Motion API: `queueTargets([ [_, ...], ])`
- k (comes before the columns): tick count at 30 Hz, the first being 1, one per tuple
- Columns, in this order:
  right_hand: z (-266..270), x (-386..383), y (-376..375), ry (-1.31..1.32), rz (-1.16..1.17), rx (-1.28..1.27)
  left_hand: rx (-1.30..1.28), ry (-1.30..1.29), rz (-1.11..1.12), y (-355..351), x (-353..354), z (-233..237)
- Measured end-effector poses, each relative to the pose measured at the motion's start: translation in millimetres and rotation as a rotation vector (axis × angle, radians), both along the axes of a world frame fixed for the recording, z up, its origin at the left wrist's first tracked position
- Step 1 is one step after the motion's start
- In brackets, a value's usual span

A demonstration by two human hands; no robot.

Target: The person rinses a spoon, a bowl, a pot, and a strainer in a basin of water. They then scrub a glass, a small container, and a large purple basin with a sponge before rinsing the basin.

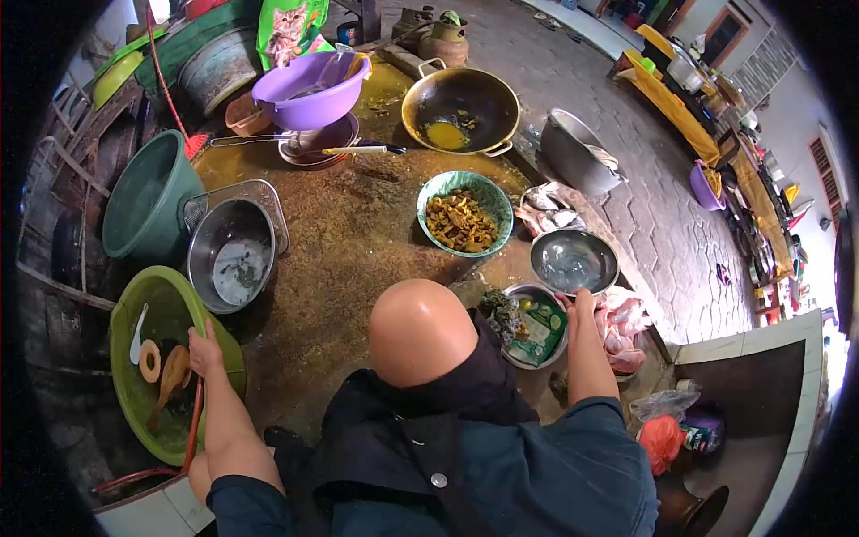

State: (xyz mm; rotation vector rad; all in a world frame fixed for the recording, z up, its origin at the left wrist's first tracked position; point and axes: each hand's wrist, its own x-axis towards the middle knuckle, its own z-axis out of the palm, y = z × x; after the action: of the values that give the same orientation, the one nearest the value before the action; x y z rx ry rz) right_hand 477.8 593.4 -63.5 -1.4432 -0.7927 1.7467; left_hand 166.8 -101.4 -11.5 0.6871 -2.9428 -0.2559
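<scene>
My left hand [207, 351] is closed on the near-right rim of a green basin [228, 345]. In the basin's water lie a wooden spatula [170, 387], a ring-shaped piece [149, 362] and a white spoon [138, 333]. My right hand [582, 309] grips the near rim of a metal bowl [574, 259] with clear liquid in it; some fingers are hidden. Close beside that hand stand another metal bowl [514, 356] holding a green packet [543, 329] and dark leafy stuff [501, 313], and pale raw meat pieces [622, 327]. Whole fish [548, 210] lie behind the metal bowl.
A patterned bowl of yellow-brown cooked pieces [463, 222] stands ahead, with a wok [461, 107] beyond it. On the left are a steel pot [234, 291] and a teal tub [148, 201]. A purple basin [309, 103] sits far back; a grey pot [573, 157] stands right.
</scene>
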Motion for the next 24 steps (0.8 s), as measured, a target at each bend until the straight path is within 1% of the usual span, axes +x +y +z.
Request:
queueTargets([
  [3, -18.3, -29.6, 28.0, 0.095, -0.126, -0.123, -0.010, -0.005, 0.023, 0.2, -1.3, -4.5],
  [4, -13.6, -42.0, 29.1, 0.093, -0.125, -0.126, -0.009, 0.016, 0.019, -2.9, -2.8, -9.4],
  [6, -6.3, -64.8, 25.7, 0.083, -0.187, -0.037, -0.011, 0.038, 0.017, -4.0, -3.1, -10.2],
  [8, -19.0, -72.7, 36.5, 0.111, -0.183, -0.042, -0.041, 0.026, -0.003, 0.8, -0.4, -3.1],
  [10, -20.9, -74.4, 36.8, 0.285, -0.098, -0.088, -0.048, 0.048, -0.012, -2.5, -2.4, -7.6],
  [11, -21.9, -74.8, 38.5, 0.273, -0.124, -0.114, -0.053, 0.068, -0.026, -3.7, -1.4, -10.3],
  [12, -38.6, -70.1, 52.5, 0.340, -0.096, -0.156, -0.058, 0.059, -0.031, -2.6, 0.2, -8.8],
  [14, -37.0, -55.6, 55.3, 0.389, -0.094, -0.199, -0.036, 0.012, -0.006, 2.8, 0.6, 1.2],
  [15, -36.6, -46.0, 55.2, 0.383, -0.119, -0.145, -0.044, 0.001, -0.017, 5.2, 1.6, 5.5],
  [16, -24.1, -34.1, 51.6, 0.388, -0.106, -0.161, -0.041, -0.016, -0.011, 7.7, 2.8, 9.8],
  [19, -10.5, -1.0, 53.9, 0.259, -0.160, -0.073, -0.048, -0.017, -0.007, 7.9, 2.4, 6.6],
  [20, -5.7, 11.1, 52.4, 0.173, -0.143, 0.001, -0.055, 0.002, 0.001, 7.2, 1.8, 5.1],
  [22, -8.7, 32.7, 62.1, 0.050, -0.099, 0.034, -0.044, -0.034, 0.009, 9.3, 2.0, 10.0],
  [23, -11.3, 38.3, 61.9, 0.050, -0.100, 0.034, -0.032, -0.069, 0.021, 10.3, 2.4, 11.7],
  [24, -3.4, 38.6, 52.3, -0.114, -0.138, 0.099, -0.033, -0.069, 0.021, 9.8, 2.2, 11.1],
])
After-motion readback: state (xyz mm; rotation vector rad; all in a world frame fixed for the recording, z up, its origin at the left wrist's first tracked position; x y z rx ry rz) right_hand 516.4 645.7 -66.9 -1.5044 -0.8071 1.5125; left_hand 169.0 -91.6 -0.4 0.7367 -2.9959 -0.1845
